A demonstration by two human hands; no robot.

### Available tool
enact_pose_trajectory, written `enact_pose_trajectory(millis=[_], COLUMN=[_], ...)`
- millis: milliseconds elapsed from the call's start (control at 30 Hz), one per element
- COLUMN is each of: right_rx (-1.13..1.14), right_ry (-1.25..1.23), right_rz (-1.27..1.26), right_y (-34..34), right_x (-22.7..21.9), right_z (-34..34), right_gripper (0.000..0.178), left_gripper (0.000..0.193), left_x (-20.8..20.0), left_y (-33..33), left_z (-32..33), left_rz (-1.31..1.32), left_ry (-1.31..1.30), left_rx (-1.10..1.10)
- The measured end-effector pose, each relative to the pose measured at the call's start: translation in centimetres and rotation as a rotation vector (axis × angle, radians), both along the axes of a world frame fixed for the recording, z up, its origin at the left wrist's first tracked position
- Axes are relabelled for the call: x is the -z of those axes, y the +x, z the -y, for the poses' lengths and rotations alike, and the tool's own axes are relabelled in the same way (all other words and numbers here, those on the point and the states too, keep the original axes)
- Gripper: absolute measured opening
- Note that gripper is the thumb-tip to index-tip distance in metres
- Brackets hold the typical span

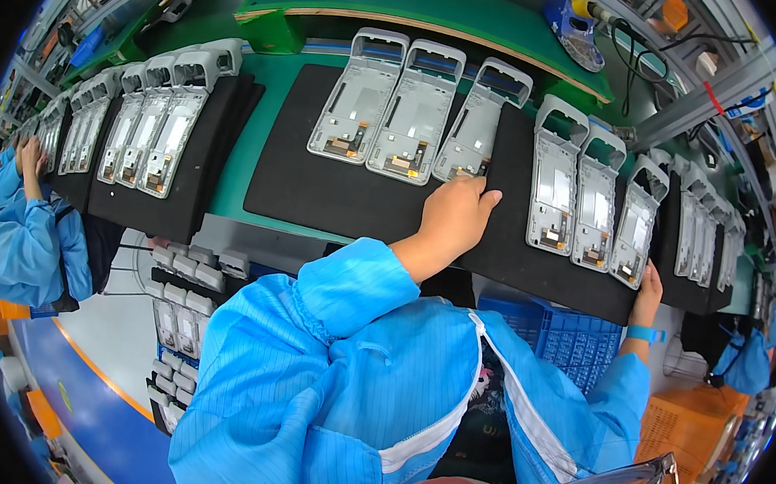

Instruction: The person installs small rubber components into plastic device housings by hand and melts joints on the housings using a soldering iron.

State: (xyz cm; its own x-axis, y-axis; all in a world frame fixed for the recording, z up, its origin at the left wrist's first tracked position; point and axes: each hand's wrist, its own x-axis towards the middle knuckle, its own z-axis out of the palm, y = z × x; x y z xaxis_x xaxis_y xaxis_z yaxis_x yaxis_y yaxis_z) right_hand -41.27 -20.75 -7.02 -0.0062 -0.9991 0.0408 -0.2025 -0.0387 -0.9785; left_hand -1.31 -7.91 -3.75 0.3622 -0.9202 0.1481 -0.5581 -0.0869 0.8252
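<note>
right hand grips near edge of right pad, fingers curled on it | left hand flat on centre pad edge, fingers loose, tips by third shell | three shells on right pad | green belt beneath | soldering holder far

Smock: bright blue, fine pinstripe weave, white zip band running from 12 to 5 o'clock down front. Left sleeve: gathered elastic cuff. Left hand: bare. Right sleeve: same fabric. Right hand: bare; blue wristband at 6 o'clock of it.
</note>
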Motion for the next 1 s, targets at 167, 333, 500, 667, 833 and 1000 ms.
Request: enact_pose_trajectory(millis=[167,333,500,667,833,1000], right_rx=[0.016,0.147,0.187,0.053,-0.596,-0.706], right_ry=[0.040,0.051,0.103,-0.435,-0.284,-0.447], right_rz=[-0.251,-0.704,-0.955,-1.049,-0.479,-0.406], right_y=[-0.4,0.5,2.2,11.5,26.4,32.3], right_x=[0.1,-0.5,-2.8,-8.5,-12.7,-9.8], right_z=[0.8,0.9,-0.1,-4.3,-9.9,-11.0], right_gripper=[0.036,0.030,0.029,0.024,0.012,0.011], left_gripper=[0.031,0.034,0.038,0.058,0.066,0.070], left_x=[0.0,0.3,-2.5,-3.1,-2.8,-2.6], left_y=[0.5,2.3,6.3,5.9,5.4,5.4], left_z=[0.0,-1.9,-4.4,-4.7,-4.2,-4.1], left_rz=[0.072,-0.225,-1.397,-1.698,-1.918,-1.964], left_ry=[0.057,-0.071,0.205,0.014,-0.035,0.001], left_rx=[0.074,0.099,0.070,0.199,0.296,0.348])
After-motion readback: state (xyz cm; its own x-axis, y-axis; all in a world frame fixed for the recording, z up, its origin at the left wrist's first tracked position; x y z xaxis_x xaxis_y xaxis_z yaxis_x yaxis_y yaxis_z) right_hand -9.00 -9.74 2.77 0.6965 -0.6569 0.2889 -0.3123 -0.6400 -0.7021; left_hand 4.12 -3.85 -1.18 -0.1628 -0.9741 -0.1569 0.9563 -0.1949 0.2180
